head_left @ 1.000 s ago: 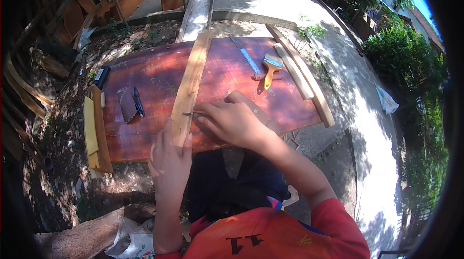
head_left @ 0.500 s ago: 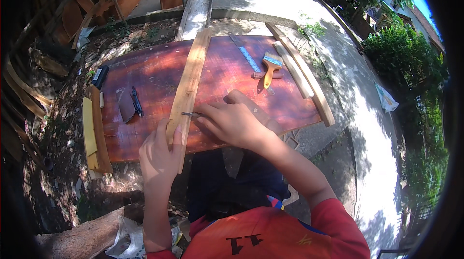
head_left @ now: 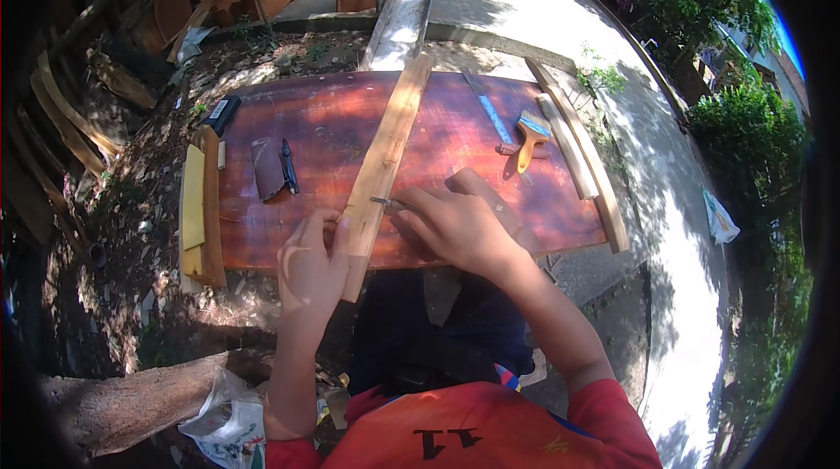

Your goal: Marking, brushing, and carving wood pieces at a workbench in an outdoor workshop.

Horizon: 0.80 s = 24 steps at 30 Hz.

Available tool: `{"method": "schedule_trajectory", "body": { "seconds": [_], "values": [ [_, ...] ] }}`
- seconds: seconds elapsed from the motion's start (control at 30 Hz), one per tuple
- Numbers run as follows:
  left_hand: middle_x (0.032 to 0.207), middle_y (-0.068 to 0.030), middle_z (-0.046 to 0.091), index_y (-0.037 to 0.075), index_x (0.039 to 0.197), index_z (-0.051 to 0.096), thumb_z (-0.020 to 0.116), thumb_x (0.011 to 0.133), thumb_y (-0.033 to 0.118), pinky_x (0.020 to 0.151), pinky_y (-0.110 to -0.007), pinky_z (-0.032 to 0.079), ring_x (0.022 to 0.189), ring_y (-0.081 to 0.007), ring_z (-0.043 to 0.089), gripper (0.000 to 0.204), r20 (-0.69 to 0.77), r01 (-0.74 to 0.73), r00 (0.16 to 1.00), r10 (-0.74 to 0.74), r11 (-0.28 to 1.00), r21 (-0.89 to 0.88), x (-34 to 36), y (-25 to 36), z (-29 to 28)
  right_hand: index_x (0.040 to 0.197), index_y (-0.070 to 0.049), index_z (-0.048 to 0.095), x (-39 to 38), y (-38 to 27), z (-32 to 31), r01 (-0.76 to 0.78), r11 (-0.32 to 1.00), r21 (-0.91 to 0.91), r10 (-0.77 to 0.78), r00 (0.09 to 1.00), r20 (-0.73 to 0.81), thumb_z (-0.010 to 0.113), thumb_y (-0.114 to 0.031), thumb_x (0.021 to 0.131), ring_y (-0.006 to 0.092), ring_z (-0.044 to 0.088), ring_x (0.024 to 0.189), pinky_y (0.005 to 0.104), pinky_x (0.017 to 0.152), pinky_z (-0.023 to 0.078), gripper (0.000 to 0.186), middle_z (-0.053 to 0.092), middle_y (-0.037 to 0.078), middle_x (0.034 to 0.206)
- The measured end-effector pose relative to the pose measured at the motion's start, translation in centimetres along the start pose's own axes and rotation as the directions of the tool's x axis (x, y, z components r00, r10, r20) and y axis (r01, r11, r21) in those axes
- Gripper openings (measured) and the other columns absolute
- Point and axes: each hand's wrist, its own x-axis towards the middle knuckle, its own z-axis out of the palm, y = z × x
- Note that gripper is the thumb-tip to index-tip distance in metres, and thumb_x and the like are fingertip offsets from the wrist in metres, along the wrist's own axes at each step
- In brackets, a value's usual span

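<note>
In the head view, the left hand (head_left: 312, 259) is clasping the plank (head_left: 391, 150), lying twelve to seven o'clock across the table (head_left: 328, 128); the right hand (head_left: 459, 228) is pinching a small tool (head_left: 381, 200) pointing toward nine, seemingly working the plank, the next move probably calling for steady holding.

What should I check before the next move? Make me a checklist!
1. Slim grey tool held in the right hand: ok.
2. Tool's tip over the long, flat, light-brown wooden strip: ok.
3. Left hand gripping the strip firmly: cannot tell.
4. Whole strip on the glossy red-brown wooden table: not ok, its near end overhangs.
5. Yellow-handled paintbrush clear of the strip: ok.
</note>
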Motion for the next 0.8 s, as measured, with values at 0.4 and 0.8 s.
{"method": "schedule_trajectory", "body": {
  "seconds": [0.4,0.8],
  "values": [
    [0.090,-0.0177,0.071,0.002,0.101,0.064,0.060,0.105,0.022,0.073,-0.048,0.052,0.080,-0.0375,0.070,0.020,0.051,-0.171,0.984,0.170,0.985,0.020,1.6,-1.3,-0.8,0.123,-0.008,0.065,0.1,-0.7,-0.7,0.029,0.997,-0.078,-0.030,1.000,-0.007,0.058,-0.028,0.106,0.0413,0.071,0.089,0.0510,0.078,0.056,0.027,0.073,0.019,0.101],
    [0.085,-0.0190,0.066,0.001,0.099,0.061,0.057,0.108,0.025,0.073,-0.047,0.049,0.079,-0.0403,0.066,0.026,-0.017,-0.078,0.997,0.079,0.993,0.086,-0.3,-2.3,-2.4,0.120,-0.008,0.067,-0.2,-1.2,-0.6,0.013,0.997,-0.079,-0.016,0.999,-0.039,0.063,-0.022,0.102,0.0365,0.068,0.083,0.0436,0.079,0.047,0.022,0.075,0.016,0.093]
  ]
}}
